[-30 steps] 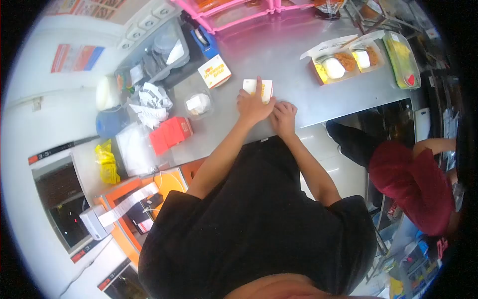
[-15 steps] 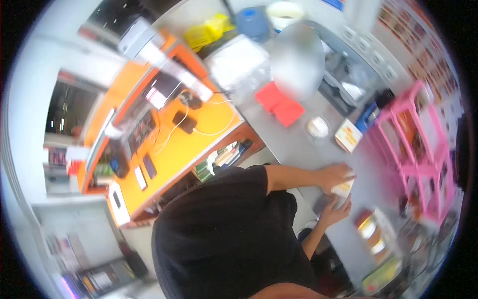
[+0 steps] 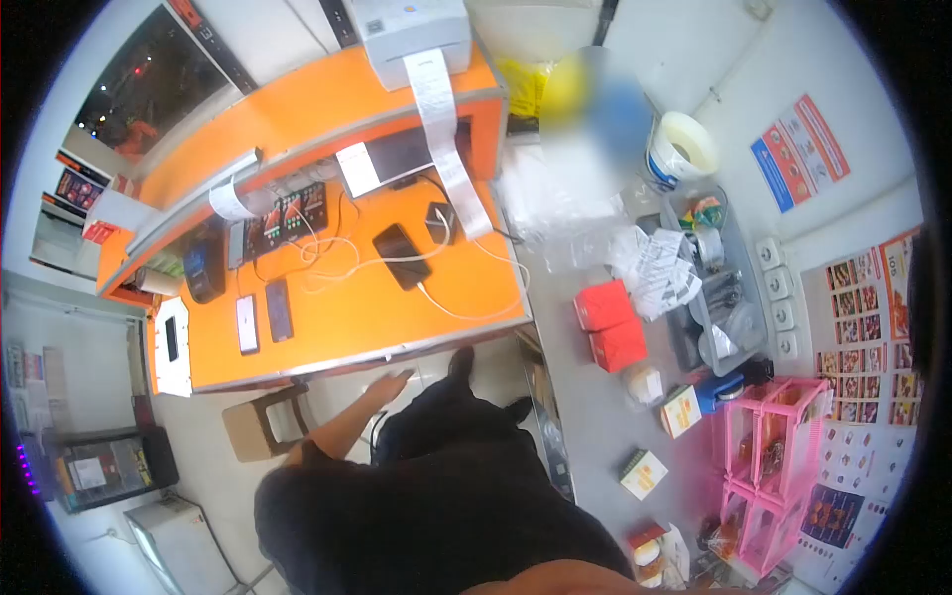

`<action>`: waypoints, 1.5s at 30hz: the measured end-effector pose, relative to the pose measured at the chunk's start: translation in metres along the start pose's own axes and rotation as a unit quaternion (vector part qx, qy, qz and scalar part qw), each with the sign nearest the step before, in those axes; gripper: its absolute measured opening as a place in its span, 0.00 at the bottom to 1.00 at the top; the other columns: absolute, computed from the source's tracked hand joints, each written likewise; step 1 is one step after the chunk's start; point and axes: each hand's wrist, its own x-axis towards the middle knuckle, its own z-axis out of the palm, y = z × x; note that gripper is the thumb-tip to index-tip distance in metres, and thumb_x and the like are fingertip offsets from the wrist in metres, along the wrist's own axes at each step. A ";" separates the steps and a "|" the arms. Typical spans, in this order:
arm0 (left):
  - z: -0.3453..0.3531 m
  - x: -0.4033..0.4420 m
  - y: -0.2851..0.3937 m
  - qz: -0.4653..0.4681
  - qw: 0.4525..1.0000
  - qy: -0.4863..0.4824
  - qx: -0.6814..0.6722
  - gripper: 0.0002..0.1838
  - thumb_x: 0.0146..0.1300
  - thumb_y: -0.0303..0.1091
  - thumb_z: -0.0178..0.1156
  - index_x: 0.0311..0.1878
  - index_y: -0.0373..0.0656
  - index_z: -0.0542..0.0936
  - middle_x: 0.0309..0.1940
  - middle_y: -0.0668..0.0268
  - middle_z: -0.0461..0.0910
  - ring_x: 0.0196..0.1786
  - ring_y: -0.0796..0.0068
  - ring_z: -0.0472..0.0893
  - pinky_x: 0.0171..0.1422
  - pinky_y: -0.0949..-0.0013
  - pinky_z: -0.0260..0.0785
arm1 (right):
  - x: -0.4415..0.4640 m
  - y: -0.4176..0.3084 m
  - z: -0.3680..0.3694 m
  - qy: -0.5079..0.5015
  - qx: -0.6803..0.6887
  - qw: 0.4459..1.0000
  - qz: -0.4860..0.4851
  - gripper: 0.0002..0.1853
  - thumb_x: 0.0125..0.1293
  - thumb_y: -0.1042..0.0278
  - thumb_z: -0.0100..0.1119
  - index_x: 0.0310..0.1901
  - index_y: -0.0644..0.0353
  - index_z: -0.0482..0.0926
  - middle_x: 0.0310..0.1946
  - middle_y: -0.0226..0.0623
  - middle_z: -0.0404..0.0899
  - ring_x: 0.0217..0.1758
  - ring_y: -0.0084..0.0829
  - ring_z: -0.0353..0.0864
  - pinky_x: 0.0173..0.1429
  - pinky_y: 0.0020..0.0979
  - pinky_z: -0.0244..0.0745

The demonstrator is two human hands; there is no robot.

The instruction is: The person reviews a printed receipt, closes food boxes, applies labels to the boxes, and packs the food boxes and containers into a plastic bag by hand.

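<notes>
Since the earlier frame my view has swung round to the orange counter (image 3: 327,332): my hands were both on the small white takeaway box (image 3: 645,474), and now it sits on the steel worktop (image 3: 575,397) with neither on it.

A brown stool (image 3: 263,426) lies between eight and nine o'clock of my left hand (image 3: 392,385); a white-screened smartphone (image 3: 247,324) and a dark smartphone (image 3: 280,310) are near ten. My left fingers look loosely extended, with nothing visible in them, just off the counter's front edge. The black smartphone (image 3: 401,256) is at twelve, its long axis running from eleven to five, a cable at its lower end. My left hand is the nearer one in sight; my right is out of view, so I cannot tell its grip.

Farther right, red boxes (image 3: 610,322) stand between two and three, the takeaway box near four. The open food box (image 3: 650,555) holds something white and round. The grey tray (image 3: 756,302) holds clear plastic pieces; the pink rack (image 3: 759,436), just past three, holds contents I cannot make out.
</notes>
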 end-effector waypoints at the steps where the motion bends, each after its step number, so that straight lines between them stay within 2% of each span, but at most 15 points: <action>1: -0.004 -0.002 -0.035 -0.142 0.965 -0.151 -0.163 0.60 0.66 0.88 0.41 0.87 0.50 0.62 0.77 0.32 0.69 0.73 0.31 0.75 0.73 0.34 0.70 | 0.005 -0.025 -0.033 0.008 -0.018 0.999 -0.044 0.14 0.79 0.60 0.62 0.54 0.62 0.83 0.36 0.49 0.84 0.42 0.40 0.84 0.54 0.42 0.79; 2: -0.036 -0.038 -0.016 -0.174 0.942 -0.211 -0.195 0.67 0.62 0.92 0.39 0.91 0.48 0.50 0.76 0.31 0.70 0.77 0.31 0.69 0.71 0.31 0.70 | 0.017 -0.037 -0.064 0.048 -0.046 0.971 -0.228 0.17 0.77 0.54 0.63 0.54 0.59 0.87 0.38 0.48 0.89 0.45 0.42 0.89 0.54 0.42 0.81; 3: -0.032 -0.016 -0.041 -0.211 0.908 -0.266 -0.246 0.68 0.64 0.84 0.56 0.91 0.49 0.39 0.76 0.34 0.72 0.73 0.39 0.76 0.72 0.38 0.73 | 0.085 -0.041 -0.084 0.061 0.103 0.985 -0.128 0.20 0.75 0.58 0.58 0.55 0.62 0.91 0.45 0.46 0.92 0.52 0.42 0.89 0.59 0.47 0.80; 7: -0.062 -0.088 0.002 0.276 0.923 -0.120 -0.242 0.42 0.69 0.48 0.69 0.83 0.44 0.69 0.76 0.47 0.76 0.75 0.63 0.77 0.80 0.57 0.68 | 0.103 -0.354 -0.209 0.149 0.123 0.928 -0.318 0.24 0.80 0.60 0.61 0.72 0.63 0.79 0.62 0.37 0.86 0.64 0.29 0.83 0.72 0.33 0.74; 11: -0.061 -0.049 -0.038 0.150 0.931 -0.268 -0.196 0.31 0.76 0.38 0.61 0.80 0.43 0.73 0.71 0.54 0.82 0.75 0.65 0.77 0.78 0.59 0.70 | 0.179 -0.592 -0.233 0.142 0.148 0.848 -0.488 0.46 0.69 0.53 0.74 0.81 0.64 0.63 0.77 0.48 0.72 0.76 0.44 0.76 0.77 0.37 0.73; 13: -0.068 -0.042 -0.053 0.069 0.932 -0.305 -0.184 0.27 0.79 0.35 0.57 0.78 0.41 0.76 0.69 0.56 0.84 0.75 0.65 0.78 0.78 0.60 0.70 | 0.297 -0.659 -0.225 0.397 0.031 0.737 -0.546 0.46 0.68 0.52 0.75 0.81 0.60 0.63 0.74 0.47 0.75 0.73 0.45 0.79 0.73 0.38 0.76; 15: -0.077 -0.050 -0.063 -0.037 0.935 -0.287 -0.203 0.24 0.81 0.36 0.51 0.74 0.39 0.79 0.67 0.57 0.86 0.73 0.63 0.79 0.78 0.61 0.70 | 0.253 -0.689 -0.213 0.381 0.121 0.801 -0.446 0.44 0.65 0.52 0.76 0.77 0.62 0.68 0.69 0.48 0.79 0.68 0.43 0.83 0.67 0.38 0.80; 19: -0.130 -0.069 -0.070 0.158 0.967 -0.193 -0.052 0.28 0.83 0.44 0.41 0.67 0.37 0.85 0.66 0.51 0.85 0.70 0.55 0.81 0.77 0.57 0.70 | 0.200 -0.689 -0.219 0.224 0.090 0.901 -0.359 0.41 0.62 0.59 0.77 0.73 0.68 0.72 0.64 0.53 0.81 0.68 0.48 0.81 0.70 0.40 0.77; 22: -0.192 -0.105 -0.008 0.161 0.974 -0.073 -0.139 0.28 0.82 0.48 0.46 0.66 0.36 0.84 0.64 0.47 0.85 0.68 0.50 0.82 0.76 0.56 0.71 | 0.273 -0.686 -0.200 0.221 0.231 0.747 -0.583 0.23 0.65 0.63 0.74 0.57 0.67 0.83 0.40 0.36 0.86 0.40 0.33 0.86 0.50 0.36 0.83; 25: -0.273 -0.154 0.093 0.169 0.982 -0.001 -0.088 0.26 0.83 0.52 0.55 0.68 0.41 0.84 0.61 0.53 0.87 0.64 0.59 0.85 0.73 0.60 0.74 | 0.252 -0.716 -0.209 0.055 0.306 0.779 -0.545 0.16 0.72 0.69 0.69 0.58 0.65 0.85 0.47 0.36 0.89 0.47 0.31 0.87 0.55 0.34 0.83; 29: -0.305 -0.153 0.159 0.323 0.912 0.161 -0.197 0.19 0.81 0.43 0.61 0.63 0.40 0.84 0.52 0.56 0.88 0.52 0.63 0.86 0.61 0.63 0.77 | 0.188 -0.673 -0.218 0.224 0.140 0.836 -0.482 0.12 0.71 0.63 0.73 0.49 0.60 0.91 0.52 0.41 0.87 0.55 0.34 0.85 0.62 0.34 0.78; 34: -0.280 -0.114 0.238 0.422 0.809 0.150 -0.381 0.19 0.77 0.35 0.66 0.67 0.40 0.81 0.49 0.63 0.86 0.51 0.73 0.84 0.61 0.65 0.77 | 0.112 -0.557 -0.227 0.425 0.055 0.613 -0.664 0.09 0.68 0.71 0.74 0.44 0.64 0.84 0.54 0.43 0.85 0.60 0.39 0.82 0.65 0.39 0.76; 36: -0.265 -0.105 0.280 0.456 0.788 0.276 -0.310 0.21 0.74 0.28 0.67 0.68 0.39 0.79 0.50 0.62 0.86 0.53 0.71 0.84 0.58 0.65 0.76 | 0.055 -0.534 -0.226 0.326 0.072 0.734 -0.591 0.08 0.71 0.72 0.72 0.48 0.64 0.85 0.48 0.39 0.88 0.53 0.32 0.86 0.60 0.35 0.79; 38: -0.258 -0.100 0.313 0.479 0.783 0.206 -0.339 0.20 0.74 0.27 0.67 0.67 0.38 0.79 0.52 0.62 0.86 0.56 0.72 0.84 0.60 0.65 0.76 | 0.003 -0.529 -0.217 0.157 0.246 0.786 -0.545 0.10 0.75 0.73 0.68 0.54 0.64 0.84 0.45 0.35 0.91 0.47 0.24 0.87 0.55 0.29 0.80; 45: -0.245 -0.104 0.337 0.427 0.710 0.027 -0.559 0.22 0.72 0.18 0.65 0.68 0.33 0.77 0.56 0.59 0.87 0.58 0.72 0.86 0.66 0.67 0.78 | -0.029 -0.488 -0.169 0.103 0.382 0.800 -0.450 0.19 0.76 0.75 0.67 0.65 0.65 0.79 0.48 0.39 0.92 0.46 0.21 0.88 0.51 0.26 0.82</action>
